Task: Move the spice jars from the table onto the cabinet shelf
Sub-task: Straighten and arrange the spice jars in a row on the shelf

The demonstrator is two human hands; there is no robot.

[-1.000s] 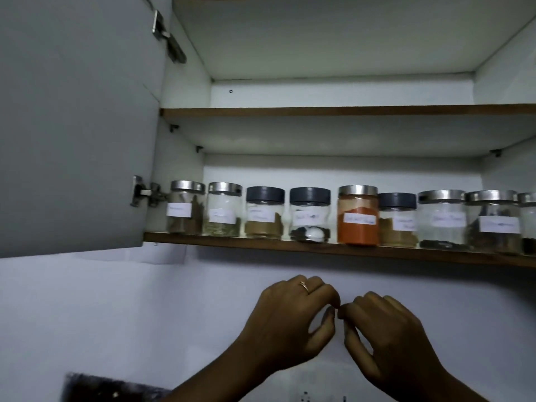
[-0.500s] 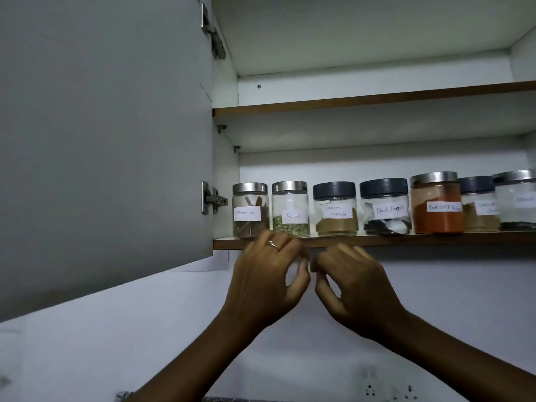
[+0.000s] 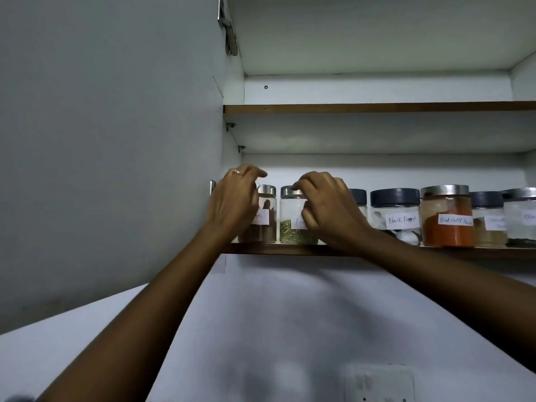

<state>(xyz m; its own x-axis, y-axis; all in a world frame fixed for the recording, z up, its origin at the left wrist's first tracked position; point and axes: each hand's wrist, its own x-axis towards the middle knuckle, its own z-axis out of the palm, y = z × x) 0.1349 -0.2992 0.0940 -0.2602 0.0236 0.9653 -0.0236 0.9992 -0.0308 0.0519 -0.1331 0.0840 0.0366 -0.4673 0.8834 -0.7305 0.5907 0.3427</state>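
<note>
The spice jars stand in a row on the lower cabinet shelf (image 3: pixel 435 253), from nine o'clock toward three. My right hand (image 3: pixel 327 210) curls over the green-herb jar (image 3: pixel 293 227), fingertips at its silver lid; I cannot tell whether they grip. My left hand (image 3: pixel 235 201), fingers loosely bent, holding nothing, hovers before the brown-spice jar (image 3: pixel 265 224). The open door (image 3: pixel 110 140) hangs at nine o'clock.

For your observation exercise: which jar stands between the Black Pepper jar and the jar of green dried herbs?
In the head view, one dark-lidded jar stands between the Black Pepper jar and the green-herb jar, mostly hidden behind the right hand.
</note>
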